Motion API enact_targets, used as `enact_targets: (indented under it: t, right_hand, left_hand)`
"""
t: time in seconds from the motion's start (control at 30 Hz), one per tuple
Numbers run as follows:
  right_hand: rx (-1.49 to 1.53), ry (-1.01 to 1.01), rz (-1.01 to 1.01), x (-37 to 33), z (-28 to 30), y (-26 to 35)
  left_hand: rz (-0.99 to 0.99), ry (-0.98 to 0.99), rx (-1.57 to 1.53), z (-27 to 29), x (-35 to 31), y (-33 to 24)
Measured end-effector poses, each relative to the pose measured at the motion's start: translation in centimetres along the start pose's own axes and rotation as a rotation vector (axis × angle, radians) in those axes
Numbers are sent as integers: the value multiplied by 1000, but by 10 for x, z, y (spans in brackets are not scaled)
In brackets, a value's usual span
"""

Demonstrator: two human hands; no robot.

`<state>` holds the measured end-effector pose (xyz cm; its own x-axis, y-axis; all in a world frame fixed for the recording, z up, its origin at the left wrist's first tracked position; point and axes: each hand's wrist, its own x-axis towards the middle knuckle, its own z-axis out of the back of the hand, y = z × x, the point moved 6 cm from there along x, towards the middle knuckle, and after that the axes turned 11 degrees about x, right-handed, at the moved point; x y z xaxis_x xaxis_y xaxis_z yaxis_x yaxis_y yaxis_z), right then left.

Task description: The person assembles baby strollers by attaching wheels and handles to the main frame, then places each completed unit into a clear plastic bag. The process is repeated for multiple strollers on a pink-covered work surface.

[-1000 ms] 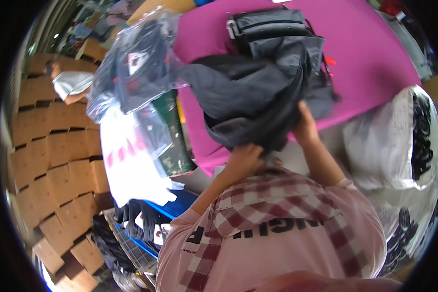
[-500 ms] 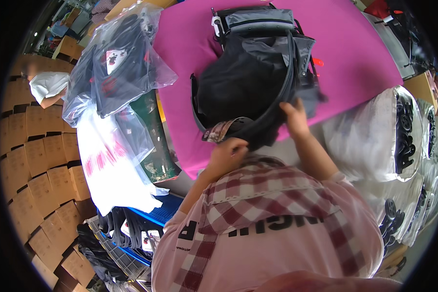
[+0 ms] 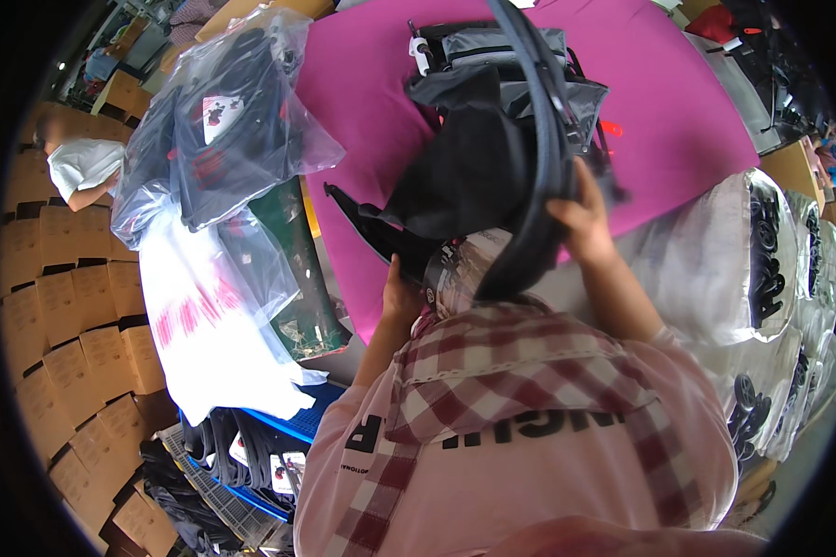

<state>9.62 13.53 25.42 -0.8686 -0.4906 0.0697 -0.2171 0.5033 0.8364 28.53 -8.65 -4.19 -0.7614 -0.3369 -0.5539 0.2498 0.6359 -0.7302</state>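
Observation:
A black fabric canopy with a stiff curved rim is spread over a folded stroller frame with grey pouches, on a magenta-covered table. My right hand is closed on the right side of the rim, which stands raised and bent. My left hand is closed on the canopy's left edge near my body, its thumb pointing up. Between the hands hangs a printed card tag, partly hidden by the black fabric. What lies beneath the canopy is hidden.
Clear plastic bags of dark parts lie left of the table, with a white bag below. A blue shelf holds dark hoops. Plastic-wrapped strollers with black wheels stand right. Cardboard boxes and a person are far left.
The canopy rim has swung up and spread, its left end moving left. My left hand has shifted left onto that edge; my right hand has moved slightly up and right. The tag shows more.

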Motion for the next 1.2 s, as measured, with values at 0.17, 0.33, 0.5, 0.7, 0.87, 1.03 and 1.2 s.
enact_targets:
  t: [0.17,0.33,0.5,0.7,0.87,1.03,1.2]
  right_hand:
    - [65,-98,2,-7,35,13]
    - [100,-430,38,-28,99,6]
    - [-409,-603,163,-71,199,-20]
    - [243,-893,90,-50,159,8]
    - [147,-784,135,-9,172,26]
    - [89,-618,180,51,213,58]
    - [6,-395,219,120,224,102]
  left_hand:
    - [-326,3,212,-53,-4,-73]
    - [-480,14,52,-84,-22,-160]
    - [-767,91,391,-102,-24,-182]
    - [-702,173,337,-138,-47,-202]
    - [-955,5,495,-161,-51,-214]
    - [-1112,-316,554,-201,-46,-228]
    - [-934,-345,299,-250,-25,-227]
